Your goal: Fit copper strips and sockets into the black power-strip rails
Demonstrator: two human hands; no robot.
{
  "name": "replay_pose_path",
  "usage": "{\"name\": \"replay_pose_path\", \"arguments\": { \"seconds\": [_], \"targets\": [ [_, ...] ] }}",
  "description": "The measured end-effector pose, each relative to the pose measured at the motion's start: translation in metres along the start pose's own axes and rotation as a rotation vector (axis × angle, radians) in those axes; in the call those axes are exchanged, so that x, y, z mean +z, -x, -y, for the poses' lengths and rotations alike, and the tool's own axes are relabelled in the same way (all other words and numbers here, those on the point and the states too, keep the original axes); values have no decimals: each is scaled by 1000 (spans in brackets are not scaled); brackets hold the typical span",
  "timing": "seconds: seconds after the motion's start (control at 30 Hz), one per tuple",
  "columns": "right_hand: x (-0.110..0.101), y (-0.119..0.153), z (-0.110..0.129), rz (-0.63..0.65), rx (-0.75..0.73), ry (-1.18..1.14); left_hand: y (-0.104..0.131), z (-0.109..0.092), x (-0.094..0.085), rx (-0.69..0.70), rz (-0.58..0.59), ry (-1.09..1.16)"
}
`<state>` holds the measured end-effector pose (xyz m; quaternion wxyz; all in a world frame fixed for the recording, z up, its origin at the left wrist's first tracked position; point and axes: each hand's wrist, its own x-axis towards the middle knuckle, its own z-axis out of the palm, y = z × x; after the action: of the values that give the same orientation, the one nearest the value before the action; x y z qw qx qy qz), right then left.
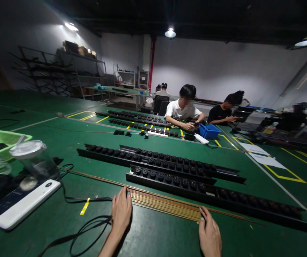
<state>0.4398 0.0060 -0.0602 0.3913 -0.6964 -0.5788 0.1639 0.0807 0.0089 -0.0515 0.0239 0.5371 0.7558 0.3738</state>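
A bundle of thin brass-coloured rods (166, 207) lies side by side on the green table. My left hand (121, 207) rests at the bundle's left end, fingers stretched out and touching the rods. At the right end, my right hand (209, 230) touches the rods with its fingertips, fingers slightly bent and close to each other. Just behind the rods is a long black channel (169, 182) with a row of round black parts in it. More such channels (110, 157) lie parallel farther back.
On the left are a white power bank (27, 205), a lidded clear cup (35, 160), a green basket (15, 135) and a black cable (89, 226). Across the table, a person in white (180, 109) sits by a blue bin (209, 132).
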Motion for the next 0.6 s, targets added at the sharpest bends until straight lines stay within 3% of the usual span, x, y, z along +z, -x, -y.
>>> {"name": "replay_pose_path", "arguments": {
  "seconds": [0.13, 0.4, 0.6],
  "targets": [
    [0, -5, 2, -20, 53, -103, 0, -2, 1, -20, 23, 27],
    [3, -20, -2, -98, 258, -361, -17, 2, -2, -189, 94, 157],
    [2, -20, -2, -153, 292, -560, -19, -6, -5, -247, 114, 258]
  ]
}}
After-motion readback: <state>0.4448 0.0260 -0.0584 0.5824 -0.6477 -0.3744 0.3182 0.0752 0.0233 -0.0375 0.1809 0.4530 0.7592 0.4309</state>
